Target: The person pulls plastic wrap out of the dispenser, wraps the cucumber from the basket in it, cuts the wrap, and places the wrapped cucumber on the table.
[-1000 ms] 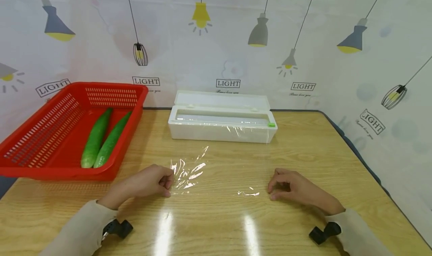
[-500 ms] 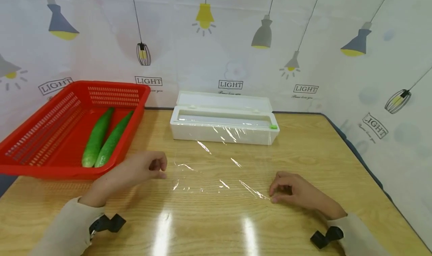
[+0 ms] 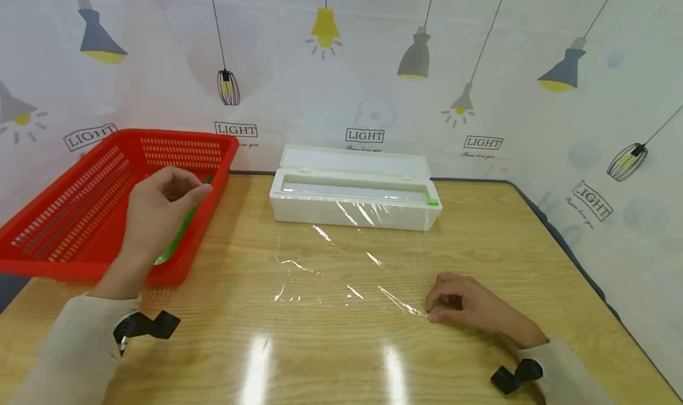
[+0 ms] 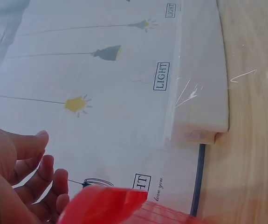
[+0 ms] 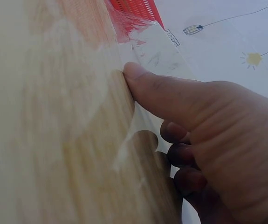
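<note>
A sheet of clear plastic wrap [image 3: 341, 268] stretches from the white wrap dispenser box [image 3: 352, 212] toward the front of the table. My right hand [image 3: 464, 301] pinches its near right corner between thumb and fingers; the right wrist view has the thumb [image 5: 143, 77] along the film's edge. My left hand [image 3: 155, 215] hangs over the red basket [image 3: 181, 271], fingers loosely bent and a gap between thumb and fingertips. Part of one cucumber [image 3: 178, 239] shows beside that hand, which hides the rest of the basket's contents. In the left wrist view the left hand [image 4: 19, 172] holds nothing.
The dispenser's lid [image 3: 354, 160] stands raised at the back, with a green slider [image 3: 432, 202] at the right end of its front edge. A patterned backdrop [image 3: 299, 96] closes off the table's rear and right side. Light glares off the wooden tabletop [image 3: 320, 357].
My left hand has let go of the wrap's left corner and moved left and up over the basket, covering a cucumber. The right hand keeps its pinch; the wrap's left side now lies loose.
</note>
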Motion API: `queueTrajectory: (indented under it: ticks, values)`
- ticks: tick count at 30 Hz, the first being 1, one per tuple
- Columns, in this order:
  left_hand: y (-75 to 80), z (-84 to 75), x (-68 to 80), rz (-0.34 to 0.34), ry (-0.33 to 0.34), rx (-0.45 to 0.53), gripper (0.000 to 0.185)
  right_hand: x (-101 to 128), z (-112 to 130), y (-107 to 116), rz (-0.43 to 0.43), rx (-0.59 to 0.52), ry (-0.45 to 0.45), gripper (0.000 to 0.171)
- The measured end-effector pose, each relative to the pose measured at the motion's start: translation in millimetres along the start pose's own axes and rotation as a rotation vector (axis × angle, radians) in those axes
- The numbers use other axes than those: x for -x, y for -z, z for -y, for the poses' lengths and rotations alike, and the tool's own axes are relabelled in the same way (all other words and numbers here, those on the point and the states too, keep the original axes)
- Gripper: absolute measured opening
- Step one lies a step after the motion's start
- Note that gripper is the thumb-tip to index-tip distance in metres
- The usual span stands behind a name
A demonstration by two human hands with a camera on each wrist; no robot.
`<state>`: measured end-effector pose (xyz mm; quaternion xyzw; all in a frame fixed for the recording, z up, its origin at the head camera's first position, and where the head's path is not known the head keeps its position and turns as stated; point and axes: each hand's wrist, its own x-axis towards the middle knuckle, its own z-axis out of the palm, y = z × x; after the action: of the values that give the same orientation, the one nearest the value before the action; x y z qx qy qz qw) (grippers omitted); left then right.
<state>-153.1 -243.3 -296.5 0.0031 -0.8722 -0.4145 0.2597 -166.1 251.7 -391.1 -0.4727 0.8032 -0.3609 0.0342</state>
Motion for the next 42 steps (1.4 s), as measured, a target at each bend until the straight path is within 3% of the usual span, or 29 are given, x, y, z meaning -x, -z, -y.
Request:
queueTrajectory:
  ticks: [9, 17, 22, 33, 42]
  values:
    - [26.1, -11.3, -25.5, -0.056, 0.139, -0.011, 0.038, 0.2, 1.7, 2.4, -0.019, -0.012, 0.039, 0.026]
    - [46.2, -16.5, -43.6, -0.106, 0.263, 0.201, 0.028, 0.1, 0.5, 2.7, -0.008, -0.007, 0.036, 0.026]
    - [53.5, -17.2, -58.4, -0.151, 0.295, 0.259, 0.025, -0.4, -1.5, 2.7, -0.005, 0.003, 0.029, 0.024]
    - [59.5, 0.8, -87.2, -0.175, 0.417, 0.323, 0.025, -0.5, -2.5, 0.8, 0.008, 0.002, 0.048, 0.024]
    - [60.0, 30.0, -104.7, -0.113, 0.521, 0.303, 0.03, -0.9, -2.2, 0.5, 0.007, 0.001, 0.046, 0.024]
